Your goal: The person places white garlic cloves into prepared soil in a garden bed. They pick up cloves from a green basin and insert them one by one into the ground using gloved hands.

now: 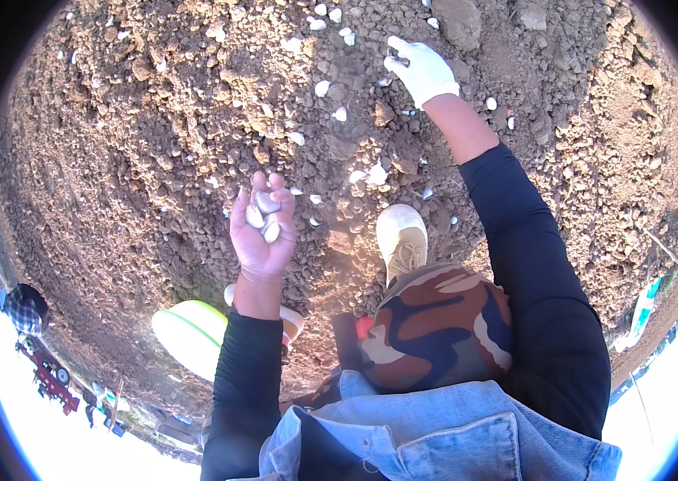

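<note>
Several garlic cloves (269, 231) rest in the cupped palm of my bare left hand (264, 240), which is turned upward above the soil with its fingers curled around them. My right hand (424, 72), in a white glove, is stretched forward just over the tilled soil (363, 138). A gap shows between its thumb and fingers, with no clove visible there. More garlic cloves (322, 88) lie scattered on the clods ahead of me and between my hands. One pale clove (384, 82) lies just under the gloved hand.
A large stone or clod (458, 24) lies beyond my right hand. My beige shoe (402, 240) stands on the soil. Left of my left forearm is a white and green basin (192, 337). Far left are another person (25, 309) and a red tractor-like machine (53, 382).
</note>
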Motion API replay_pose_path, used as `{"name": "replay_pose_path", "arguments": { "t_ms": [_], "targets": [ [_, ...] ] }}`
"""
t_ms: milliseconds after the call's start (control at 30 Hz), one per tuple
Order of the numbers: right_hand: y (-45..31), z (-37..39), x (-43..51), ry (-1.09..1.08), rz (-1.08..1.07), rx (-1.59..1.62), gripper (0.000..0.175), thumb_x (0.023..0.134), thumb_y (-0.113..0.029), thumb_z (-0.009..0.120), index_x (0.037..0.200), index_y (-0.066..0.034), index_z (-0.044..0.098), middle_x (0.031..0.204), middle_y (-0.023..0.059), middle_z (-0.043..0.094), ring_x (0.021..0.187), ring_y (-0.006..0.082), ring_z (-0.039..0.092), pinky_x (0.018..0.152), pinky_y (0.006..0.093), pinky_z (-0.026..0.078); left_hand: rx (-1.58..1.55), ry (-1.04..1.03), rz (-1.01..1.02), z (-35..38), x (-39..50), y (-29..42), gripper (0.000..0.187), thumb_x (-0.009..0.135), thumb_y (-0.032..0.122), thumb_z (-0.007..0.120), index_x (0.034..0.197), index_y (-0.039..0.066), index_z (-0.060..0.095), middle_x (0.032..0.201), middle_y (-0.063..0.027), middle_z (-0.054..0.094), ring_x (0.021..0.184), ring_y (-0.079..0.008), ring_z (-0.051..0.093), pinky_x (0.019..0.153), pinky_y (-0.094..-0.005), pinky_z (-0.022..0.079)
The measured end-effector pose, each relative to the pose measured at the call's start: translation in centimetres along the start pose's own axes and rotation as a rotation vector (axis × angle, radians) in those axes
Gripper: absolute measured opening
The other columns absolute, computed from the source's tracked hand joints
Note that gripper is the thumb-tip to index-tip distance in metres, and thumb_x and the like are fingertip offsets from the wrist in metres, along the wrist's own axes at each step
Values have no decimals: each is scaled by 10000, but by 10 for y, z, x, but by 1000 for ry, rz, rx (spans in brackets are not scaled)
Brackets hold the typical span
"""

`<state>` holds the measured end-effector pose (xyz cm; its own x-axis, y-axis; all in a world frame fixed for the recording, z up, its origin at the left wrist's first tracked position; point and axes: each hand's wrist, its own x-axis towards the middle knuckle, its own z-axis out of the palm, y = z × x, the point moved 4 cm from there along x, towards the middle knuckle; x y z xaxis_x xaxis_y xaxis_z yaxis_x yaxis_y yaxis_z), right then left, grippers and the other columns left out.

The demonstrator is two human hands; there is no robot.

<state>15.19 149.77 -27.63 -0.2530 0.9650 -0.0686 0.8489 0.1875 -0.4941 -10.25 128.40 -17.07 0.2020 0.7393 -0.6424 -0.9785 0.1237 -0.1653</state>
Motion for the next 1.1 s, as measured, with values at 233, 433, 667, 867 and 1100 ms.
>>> {"name": "replay_pose_path", "arguments": {
  "t_ms": [233, 433, 667, 867, 1100],
  "targets": [
    [11, 38, 29, -410, 12, -147, 313, 881, -66, 475, 1160, -93, 616, 1099, 114, 627, 979, 276, 627, 877, 363, 497, -4, 19, -14, 1, 4, -6, 319, 939, 293, 495, 1179, 100, 579, 1147, -130, 578, 959, -223, 552, 642, -350, 592],
    [17, 44, 38, -369, -172, -267, 142, 814, -163, 524, 840, -97, 648, 913, 143, 611, 886, 326, 597, 772, 389, 482, -18, 13, -3, 1, 8, 3, 321, 946, 306, 477, 1171, 100, 577, 1136, -121, 574, 945, -219, 553, 644, -352, 591],
    [8, 34, 58, -209, -104, 88, 173, 835, -209, 527, 823, -54, 603, 846, 137, 616, 775, 308, 601, 724, 396, 489, 1, 13, 19, 7, 11, 13, 297, 938, 293, 493, 1156, 118, 591, 1150, -111, 567, 940, -200, 550, 652, -332, 576],
    [-13, 54, 66, -318, -232, -238, 234, 913, -212, 488, 1042, -60, 610, 952, 150, 620, 826, 297, 647, 716, 375, 546, 18, 50, 31, 9, 14, 16, 294, 928, 281, 512, 1161, 122, 594, 1142, -107, 573, 929, -196, 533, 620, -281, 546],
    [-19, 76, 67, -280, -295, -465, 579, 734, 51, 619, 1276, -65, 451, 1057, 133, 566, 971, 289, 612, 797, 362, 531, 34, 57, 61, 17, 11, 25, 309, 943, 281, 480, 1158, 90, 595, 1127, -124, 573, 924, -199, 534, 635, -277, 549]
  ]
}}
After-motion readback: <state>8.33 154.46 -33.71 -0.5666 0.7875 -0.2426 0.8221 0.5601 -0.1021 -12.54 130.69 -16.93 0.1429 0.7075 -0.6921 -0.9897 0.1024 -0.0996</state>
